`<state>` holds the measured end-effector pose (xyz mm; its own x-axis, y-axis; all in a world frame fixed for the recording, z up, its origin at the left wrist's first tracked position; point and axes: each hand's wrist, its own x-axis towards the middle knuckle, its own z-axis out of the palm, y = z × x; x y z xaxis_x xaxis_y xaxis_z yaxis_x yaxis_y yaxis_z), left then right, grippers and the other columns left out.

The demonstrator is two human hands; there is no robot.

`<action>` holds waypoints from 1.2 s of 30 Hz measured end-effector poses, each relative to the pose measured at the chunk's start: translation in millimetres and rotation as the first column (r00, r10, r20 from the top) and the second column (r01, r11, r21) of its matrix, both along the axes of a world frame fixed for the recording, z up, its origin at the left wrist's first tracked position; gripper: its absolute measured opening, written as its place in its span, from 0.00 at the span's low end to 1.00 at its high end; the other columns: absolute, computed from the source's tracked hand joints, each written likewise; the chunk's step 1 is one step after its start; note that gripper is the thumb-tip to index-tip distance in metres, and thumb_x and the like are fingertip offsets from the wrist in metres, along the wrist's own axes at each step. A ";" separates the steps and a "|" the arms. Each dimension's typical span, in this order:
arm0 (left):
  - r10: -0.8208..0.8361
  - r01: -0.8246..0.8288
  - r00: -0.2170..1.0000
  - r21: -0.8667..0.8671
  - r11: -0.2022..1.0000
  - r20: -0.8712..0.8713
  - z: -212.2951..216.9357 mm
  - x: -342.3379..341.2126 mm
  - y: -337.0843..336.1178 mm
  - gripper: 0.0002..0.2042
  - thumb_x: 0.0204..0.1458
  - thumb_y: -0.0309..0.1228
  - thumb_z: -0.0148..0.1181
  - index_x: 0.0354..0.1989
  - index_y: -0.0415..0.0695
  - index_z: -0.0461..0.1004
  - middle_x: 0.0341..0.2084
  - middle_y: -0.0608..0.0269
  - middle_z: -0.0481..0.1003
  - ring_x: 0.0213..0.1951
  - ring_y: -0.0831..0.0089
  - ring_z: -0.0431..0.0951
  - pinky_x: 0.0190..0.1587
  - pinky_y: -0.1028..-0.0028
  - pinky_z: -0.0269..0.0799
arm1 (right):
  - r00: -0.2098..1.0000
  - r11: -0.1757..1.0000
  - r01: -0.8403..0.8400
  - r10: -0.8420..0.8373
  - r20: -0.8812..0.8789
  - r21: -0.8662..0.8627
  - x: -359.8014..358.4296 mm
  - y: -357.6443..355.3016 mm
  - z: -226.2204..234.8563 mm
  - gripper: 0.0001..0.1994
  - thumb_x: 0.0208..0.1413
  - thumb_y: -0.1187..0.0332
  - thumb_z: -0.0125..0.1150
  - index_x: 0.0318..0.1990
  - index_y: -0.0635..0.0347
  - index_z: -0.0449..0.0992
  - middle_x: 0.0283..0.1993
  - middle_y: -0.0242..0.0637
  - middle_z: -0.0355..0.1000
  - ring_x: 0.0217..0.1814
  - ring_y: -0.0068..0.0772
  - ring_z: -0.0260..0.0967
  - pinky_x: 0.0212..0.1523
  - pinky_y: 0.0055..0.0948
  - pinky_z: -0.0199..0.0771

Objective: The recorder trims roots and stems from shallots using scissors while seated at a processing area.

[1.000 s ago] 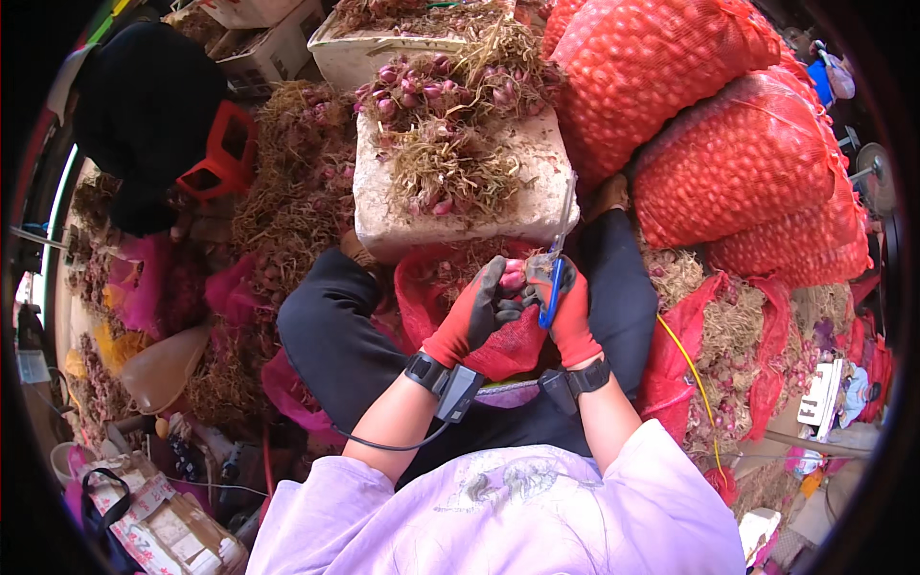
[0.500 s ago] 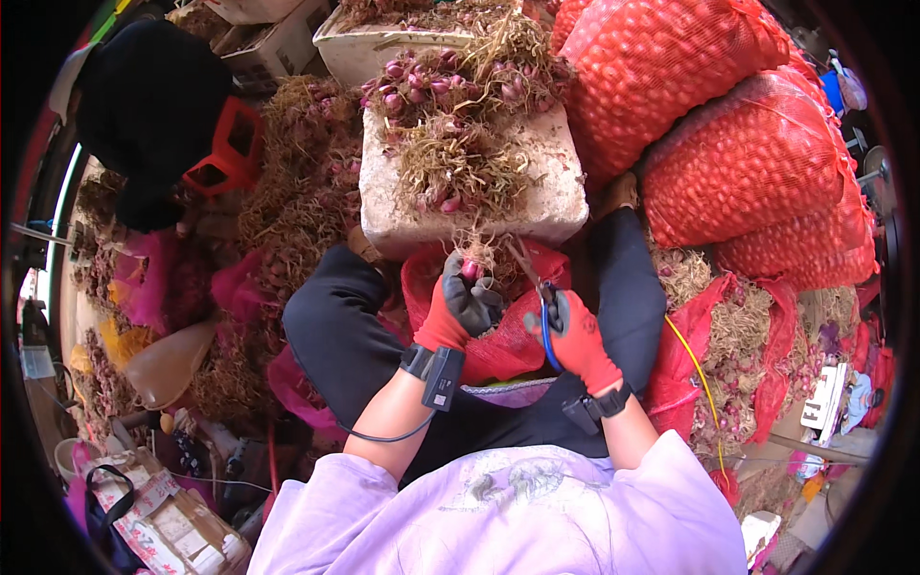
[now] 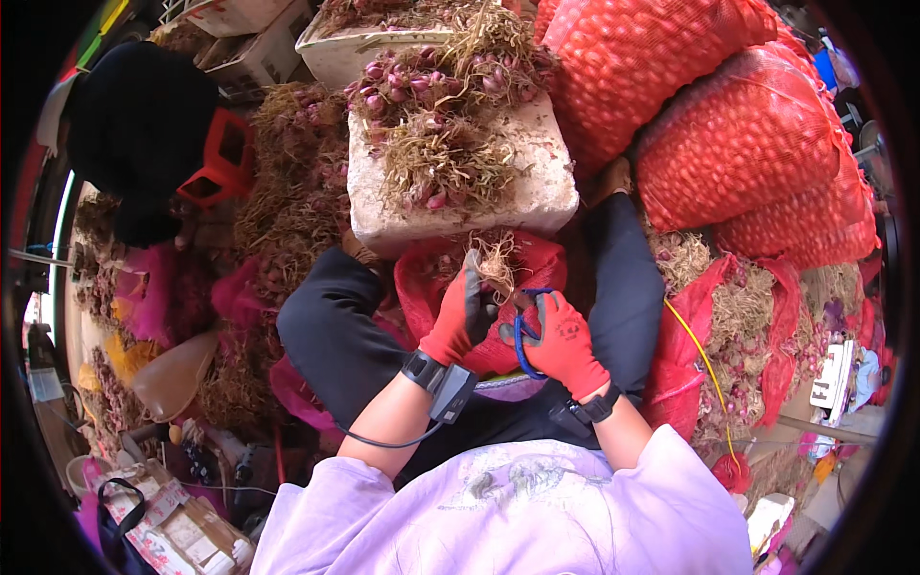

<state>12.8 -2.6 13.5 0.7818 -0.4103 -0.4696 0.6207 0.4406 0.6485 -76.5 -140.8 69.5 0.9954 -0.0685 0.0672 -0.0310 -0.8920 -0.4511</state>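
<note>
My left hand, in a red and grey glove, is closed around a shallot with pale tangled roots facing up. Its bulb is mostly hidden by my fingers. In my right hand, gloved the same way, is a pair of scissors with blue handles; the blades are hard to make out near the left fingers. Both hands are over an open red mesh bag between my legs. Just beyond stands a white foam box, topped with a dry-stemmed shallot bunch and more loose shallots.
Full red mesh sacks are stacked at the right. Heaps of dried shallots lie to the left, near a red plastic stool and a person in dark clothing. A yellow cord runs along my right side.
My right hand has shifted left and turned, bringing the scissors in close to my left hand. The left hand has tilted more upright, hiding the bulb. The whole view has slid slightly.
</note>
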 end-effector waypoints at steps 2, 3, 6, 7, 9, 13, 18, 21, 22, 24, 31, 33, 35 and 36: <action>-0.021 -0.020 0.975 0.183 0.983 0.223 -7.7 -5.6 2.0 0.20 0.58 0.54 0.42 0.26 0.51 0.64 0.16 0.73 0.61 0.15 0.81 0.57 0.15 0.83 0.53 | 0.996 1.000 0.018 -0.018 -0.085 0.001 -5.4 -2.8 -10.3 0.27 0.41 0.48 0.67 0.39 0.61 0.70 0.31 0.41 0.68 0.31 0.46 0.69 0.31 0.39 0.67; -0.052 0.038 0.990 0.107 0.994 0.134 8.1 -6.2 2.7 0.20 0.58 0.54 0.41 0.25 0.51 0.63 0.15 0.74 0.59 0.15 0.81 0.57 0.16 0.82 0.53 | 0.996 0.999 0.032 -0.032 -0.086 -0.003 -6.5 -5.6 -14.4 0.27 0.41 0.48 0.67 0.39 0.61 0.70 0.31 0.41 0.68 0.31 0.46 0.69 0.31 0.39 0.67; -0.091 0.087 0.989 0.045 0.995 0.116 14.7 -6.4 7.5 0.19 0.59 0.53 0.40 0.25 0.52 0.61 0.14 0.74 0.57 0.14 0.82 0.55 0.16 0.81 0.52 | 0.999 0.994 0.034 -0.031 -0.025 0.104 -7.4 -2.7 -15.5 0.23 0.43 0.50 0.66 0.35 0.62 0.72 0.25 0.41 0.70 0.25 0.43 0.70 0.29 0.36 0.67; -0.102 0.093 0.978 0.060 0.994 0.183 12.3 -6.4 7.7 0.19 0.59 0.52 0.40 0.25 0.52 0.61 0.14 0.75 0.56 0.14 0.82 0.54 0.17 0.81 0.52 | 0.990 0.939 0.077 -0.032 -0.139 0.335 -6.9 -2.1 -12.4 0.21 0.45 0.51 0.65 0.32 0.63 0.72 0.25 0.42 0.71 0.24 0.42 0.69 0.28 0.35 0.67; -0.083 0.082 0.995 0.017 0.996 0.053 10.7 -8.7 6.9 0.18 0.60 0.51 0.40 0.25 0.52 0.61 0.14 0.75 0.57 0.15 0.82 0.55 0.17 0.80 0.52 | 0.969 0.828 0.143 -0.006 -0.247 0.541 -8.2 -1.3 -8.8 0.20 0.47 0.53 0.64 0.30 0.64 0.72 0.24 0.43 0.71 0.23 0.41 0.69 0.27 0.34 0.66; 0.100 -0.122 0.977 -0.109 0.987 -0.187 26.6 -3.4 5.9 0.12 0.61 0.42 0.40 0.28 0.51 0.60 0.17 0.76 0.57 0.19 0.82 0.58 0.21 0.80 0.56 | 0.883 0.800 0.298 -0.025 -0.468 0.520 -13.2 -4.2 0.1 0.18 0.48 0.54 0.63 0.31 0.63 0.73 0.26 0.43 0.71 0.26 0.40 0.69 0.30 0.33 0.66; 0.077 -0.139 0.977 -0.317 0.938 -0.200 19.7 1.7 7.9 0.10 0.60 0.41 0.41 0.29 0.51 0.61 0.19 0.74 0.59 0.21 0.79 0.59 0.26 0.74 0.60 | 0.958 0.955 0.158 -0.088 -0.271 0.250 -15.7 -4.0 -1.1 0.24 0.46 0.46 0.61 0.37 0.60 0.73 0.33 0.44 0.72 0.35 0.47 0.71 0.37 0.38 0.69; 0.062 -0.102 0.986 -0.264 0.959 -0.154 5.3 1.0 8.1 0.10 0.60 0.41 0.40 0.30 0.52 0.61 0.20 0.72 0.59 0.22 0.78 0.59 0.25 0.77 0.58 | 0.980 0.986 0.114 -0.091 -0.178 0.120 -15.6 -5.7 -6.3 0.24 0.46 0.46 0.60 0.39 0.59 0.72 0.38 0.44 0.72 0.39 0.48 0.71 0.38 0.40 0.69; 0.061 -0.103 0.986 -0.275 0.956 -0.158 2.4 0.2 8.5 0.07 0.58 0.37 0.43 0.30 0.50 0.61 0.20 0.72 0.60 0.22 0.77 0.61 0.26 0.76 0.60 | 0.983 0.993 0.091 -0.078 -0.166 0.074 -16.5 -8.3 -9.1 0.24 0.46 0.47 0.59 0.39 0.59 0.72 0.36 0.44 0.72 0.38 0.48 0.71 0.37 0.40 0.70; 0.061 -0.105 0.985 -0.284 0.953 -0.161 -6.0 0.0 11.9 0.05 0.57 0.33 0.46 0.31 0.49 0.61 0.21 0.71 0.60 0.23 0.77 0.63 0.27 0.75 0.62 | 0.986 0.997 0.068 -0.063 -0.154 0.029 -16.1 -10.5 -7.9 0.23 0.46 0.47 0.59 0.39 0.59 0.72 0.34 0.44 0.72 0.36 0.48 0.71 0.36 0.40 0.70; -0.001 0.031 0.959 -0.100 0.995 0.284 1.7 -2.0 10.7 0.13 0.47 0.17 0.57 0.39 0.42 0.64 0.29 0.69 0.65 0.31 0.78 0.68 0.33 0.75 0.71 | 0.950 0.854 0.213 -0.068 -0.304 0.474 -16.4 -10.3 3.0 0.13 0.49 0.63 0.64 0.33 0.65 0.74 0.27 0.43 0.73 0.27 0.29 0.70 0.30 0.28 0.68; 0.015 0.019 0.974 -0.150 0.988 0.227 6.8 -1.5 9.6 0.12 0.48 0.19 0.56 0.40 0.43 0.64 0.31 0.68 0.65 0.32 0.79 0.67 0.33 0.77 0.71 | 0.951 0.804 0.234 -0.072 -0.301 0.547 -16.5 -7.8 7.0 0.11 0.50 0.65 0.64 0.32 0.66 0.74 0.26 0.43 0.73 0.26 0.26 0.69 0.30 0.27 0.67; 0.089 -0.092 0.996 -0.329 0.940 -0.025 16.3 0.7 7.8 0.10 0.58 0.38 0.49 0.43 0.46 0.67 0.39 0.67 0.69 0.41 0.75 0.69 0.45 0.71 0.70 | 0.954 0.807 0.251 -0.112 -0.278 0.535 -17.7 -10.4 3.9 0.14 0.49 0.61 0.64 0.31 0.64 0.73 0.24 0.41 0.70 0.24 0.29 0.66 0.29 0.29 0.66; 0.089 -0.091 0.996 -0.327 0.941 -0.022 17.7 2.2 9.7 0.10 0.58 0.38 0.49 0.43 0.46 0.67 0.39 0.67 0.69 0.41 0.75 0.69 0.45 0.71 0.70 | 0.955 0.805 0.249 -0.112 -0.275 0.538 -16.5 -11.5 6.7 0.14 0.49 0.61 0.64 0.31 0.64 0.73 0.24 0.41 0.70 0.24 0.29 0.66 0.29 0.29 0.66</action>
<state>15.0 7.1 31.2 0.8199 -0.4706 -0.3261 0.5725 0.6820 0.4551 -93.0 -152.3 76.3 0.9442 -0.2056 -0.2575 -0.3250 -0.4522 -0.8306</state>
